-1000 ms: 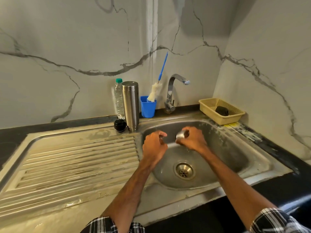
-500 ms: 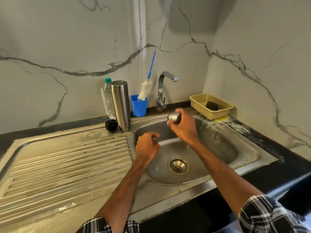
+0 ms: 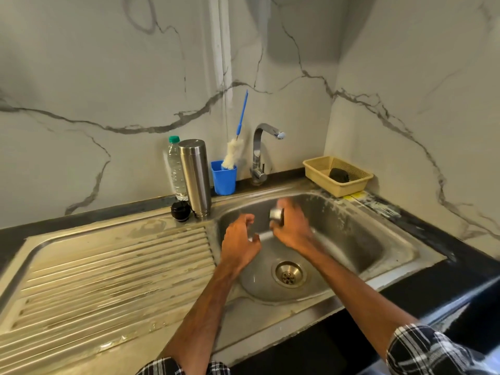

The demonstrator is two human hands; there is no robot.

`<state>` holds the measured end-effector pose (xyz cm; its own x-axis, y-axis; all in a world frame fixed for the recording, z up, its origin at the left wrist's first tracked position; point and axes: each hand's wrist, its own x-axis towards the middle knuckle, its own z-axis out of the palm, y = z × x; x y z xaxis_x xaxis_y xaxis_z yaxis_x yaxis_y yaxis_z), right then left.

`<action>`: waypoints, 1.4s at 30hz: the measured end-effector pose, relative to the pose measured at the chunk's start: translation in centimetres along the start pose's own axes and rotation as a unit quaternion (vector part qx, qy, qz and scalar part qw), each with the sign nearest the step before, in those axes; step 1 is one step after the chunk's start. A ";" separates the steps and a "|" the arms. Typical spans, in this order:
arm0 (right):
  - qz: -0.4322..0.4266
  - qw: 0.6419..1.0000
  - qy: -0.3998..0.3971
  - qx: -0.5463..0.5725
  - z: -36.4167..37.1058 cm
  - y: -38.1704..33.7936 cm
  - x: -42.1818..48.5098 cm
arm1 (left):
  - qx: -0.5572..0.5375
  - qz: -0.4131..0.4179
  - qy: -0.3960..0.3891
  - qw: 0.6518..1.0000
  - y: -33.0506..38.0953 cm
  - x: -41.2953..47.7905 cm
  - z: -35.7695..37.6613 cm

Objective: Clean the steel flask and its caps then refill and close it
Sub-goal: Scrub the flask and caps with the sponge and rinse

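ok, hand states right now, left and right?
Left hand: open, fingers loosely curled, holding nothing.
Right hand: holding the steel cap.

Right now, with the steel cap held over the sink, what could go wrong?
1. The right hand holds the small steel cap above the sink; if it is wet, it could slip and fall toward the drain.
2. The tall flask stands at the sink's edge beside the black cap; a stray left hand might topple it.
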<state>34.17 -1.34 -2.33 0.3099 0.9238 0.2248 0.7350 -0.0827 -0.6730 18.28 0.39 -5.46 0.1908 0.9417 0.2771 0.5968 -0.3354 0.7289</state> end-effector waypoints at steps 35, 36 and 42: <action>-0.052 0.969 -0.054 0.235 8.6 -7.7 -2.6 | 0.105 -0.109 0.177 0.972 -9.9 0.7 -19.6; -0.056 0.970 -0.052 0.231 8.6 -7.6 -2.5 | 0.102 -0.117 0.173 0.973 -10.1 1.1 -19.5; -0.071 0.976 -0.049 0.201 9.4 -7.1 -1.7 | 0.113 -0.146 0.161 0.970 -11.8 3.4 -18.7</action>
<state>22.81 1.18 -4.55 0.1477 0.9482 0.2813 0.4648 0.1845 -0.8660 -2.73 7.03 -1.44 -0.2433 0.9264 0.2874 0.7508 -0.0078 0.6605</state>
